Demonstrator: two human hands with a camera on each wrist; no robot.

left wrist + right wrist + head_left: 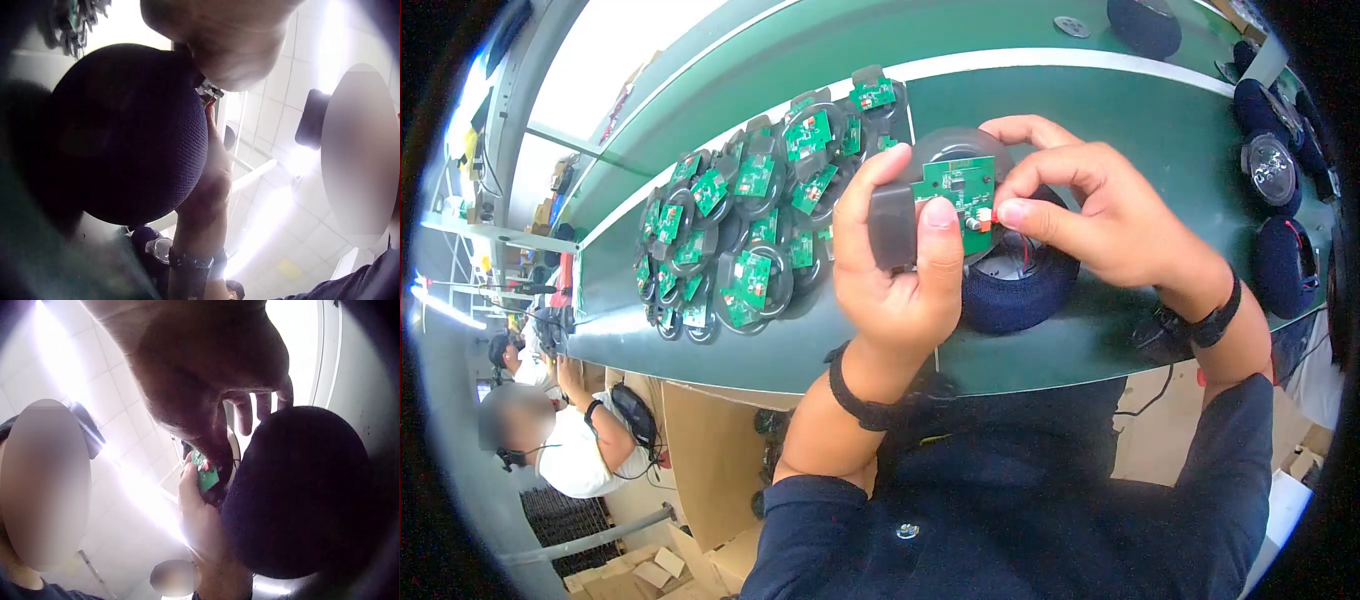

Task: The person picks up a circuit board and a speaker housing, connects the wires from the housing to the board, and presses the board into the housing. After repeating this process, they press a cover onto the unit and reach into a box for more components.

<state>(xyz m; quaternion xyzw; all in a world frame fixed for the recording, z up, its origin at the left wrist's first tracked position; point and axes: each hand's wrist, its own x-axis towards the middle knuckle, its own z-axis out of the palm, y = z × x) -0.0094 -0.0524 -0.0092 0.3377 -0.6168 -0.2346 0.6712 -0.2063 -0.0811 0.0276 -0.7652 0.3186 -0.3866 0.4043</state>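
Your left hand [900, 275]: fingers grip grey cover [892, 228], green board [965, 178]. Your right hand [1105, 205]: fingers pinch red wire [996, 216] at board. Navy shell [1015, 302]: below, on worktop [1180, 130].

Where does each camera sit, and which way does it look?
Head: worn on the head, facing forward and down at the green circuit board; left hand, right hand and shirt show.
Left wrist: faces across its palm, ceiling behind; both hands show.
Right wrist: likewise, from the other side; both hands show.
Both wrist views share the round navy fabric housing.
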